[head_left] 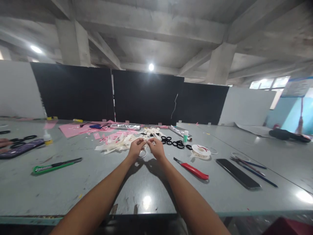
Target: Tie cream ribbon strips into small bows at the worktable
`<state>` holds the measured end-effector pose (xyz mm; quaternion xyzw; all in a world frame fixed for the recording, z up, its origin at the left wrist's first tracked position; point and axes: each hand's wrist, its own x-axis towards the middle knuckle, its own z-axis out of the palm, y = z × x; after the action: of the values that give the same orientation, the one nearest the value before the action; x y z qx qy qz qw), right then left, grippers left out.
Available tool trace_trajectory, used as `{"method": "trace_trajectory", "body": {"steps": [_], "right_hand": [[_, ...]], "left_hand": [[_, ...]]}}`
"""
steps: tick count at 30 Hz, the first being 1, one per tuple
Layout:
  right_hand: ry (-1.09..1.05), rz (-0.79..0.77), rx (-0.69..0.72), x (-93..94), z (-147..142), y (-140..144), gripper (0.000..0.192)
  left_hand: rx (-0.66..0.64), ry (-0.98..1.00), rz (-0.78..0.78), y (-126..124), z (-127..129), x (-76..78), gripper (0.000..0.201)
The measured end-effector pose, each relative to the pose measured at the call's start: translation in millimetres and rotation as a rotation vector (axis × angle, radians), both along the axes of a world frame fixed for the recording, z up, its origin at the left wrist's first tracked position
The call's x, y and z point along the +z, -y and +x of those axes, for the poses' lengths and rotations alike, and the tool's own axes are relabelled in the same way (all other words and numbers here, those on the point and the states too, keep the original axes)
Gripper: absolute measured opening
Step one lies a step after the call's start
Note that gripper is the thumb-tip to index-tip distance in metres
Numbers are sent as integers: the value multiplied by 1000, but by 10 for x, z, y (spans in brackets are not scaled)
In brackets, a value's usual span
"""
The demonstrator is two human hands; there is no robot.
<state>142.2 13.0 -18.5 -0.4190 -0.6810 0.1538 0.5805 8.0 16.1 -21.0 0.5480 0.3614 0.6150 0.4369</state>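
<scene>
Close together over the table, my left hand (136,148) and my right hand (156,148) pinch at their fingertips. A thin white ring (142,154) hangs just below, seemingly from the left fingertips. Something small and pale lies between the fingers, too small to name at the right hand. Just beyond the hands spreads a pile of cream ribbon strips (119,143). Black rings (179,144) lie to the right of the pile, beside an upright glue stick (186,136). Farther right is a spool of printed ribbon (201,151).
A red-handled cutter (194,171), a black phone (237,173) and slim brushes or pens (256,169) lie at right. At left are a green utility knife (57,165), a purple-screened phone (23,148) and another person's hand (4,143). Pink sheets (73,130) lie before dark panels (146,98).
</scene>
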Motion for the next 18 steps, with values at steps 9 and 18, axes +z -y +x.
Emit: {"method": "trace_trajectory", "body": {"steps": [9,18], "right_hand": [[-5,-10,-14,-23,-11,27,27],[-76,1,31,-16,-24,24,21]], "left_hand": [[14,-66,13,-19,-32,4,48],[33,-106,36,-7,-27,7,42]]}}
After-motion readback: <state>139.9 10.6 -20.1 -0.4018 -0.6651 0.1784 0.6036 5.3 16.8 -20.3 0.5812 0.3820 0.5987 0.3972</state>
